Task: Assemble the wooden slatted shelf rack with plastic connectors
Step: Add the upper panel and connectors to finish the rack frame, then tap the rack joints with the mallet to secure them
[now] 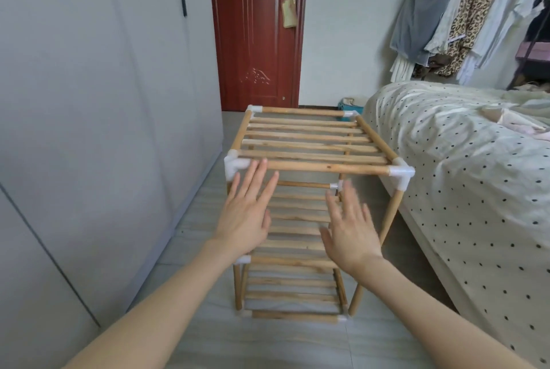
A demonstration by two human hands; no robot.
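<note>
Shelf rack (312, 157) stands upright on the pale tiled floor (268, 345), between the grey wardrobe (89, 100) on one side and the bed (461, 160) on the other, its far end toward the red-brown door (256, 41). It is built of round, light wooden rods with visible grain, joined at the corners by cloudy white plastic connectors (400, 173). I can see three slatted tiers stacked one above another, each a flat rectangle of parallel rods. The slats and the rack's long axis run across my view, from the wardrobe side to the bed side, and the round legs run vertically to the floor.

My left hand (248, 214) is spread flat, fingers straight, with the fingertips (262, 164) at the top tier's near rail, just beside its near left corner connector; I cannot tell whether they touch it. My right hand (348, 228) is also open and holds nothing, fingers loose and blurred, hovering in front of the middle tier, below the top rail.

The bed's cover is cream with small dark dots, rumpled. Clothes (464, 17) hang beyond it.
</note>
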